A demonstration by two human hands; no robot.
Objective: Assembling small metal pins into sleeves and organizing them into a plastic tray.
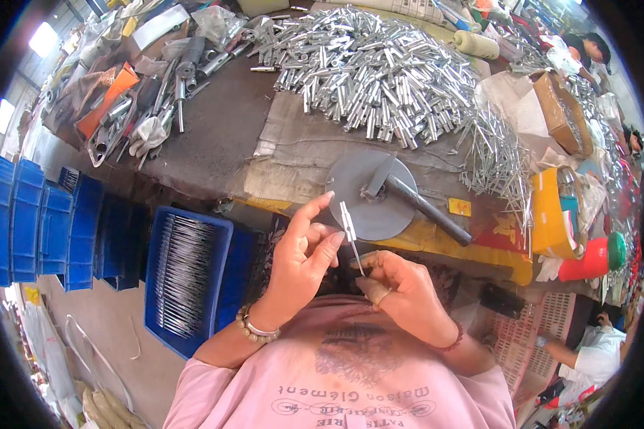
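My right hand (pixel 401 286) pinches a thin metal pin (pixel 357 256) between thumb and fingers. At the pin's upper end sits a short silver sleeve (pixel 348 222), pointing up and slightly left. Just left of it is my left hand (pixel 304 257), its index finger stretched out and its thumb apart, holding nothing that I can see. Beyond both hands lies a grey round disc (pixel 349 214) on the bench, with a hammer (pixel 426 207) resting across it, handle toward the right. Farther back spreads a big heap of silver sleeves (pixel 372 75), and a pile of thin pins (pixel 490 154) adjoins it.
On my left a blue crate (pixel 224 286) holds rows of metal rods, beside stacked blue bins (pixel 25 222). Assorted tools and an orange piece (pixel 109 100) clutter the bench's far left. A yellow box (pixel 547 214) and red container (pixel 583 260) stand right. Other people are at far right.
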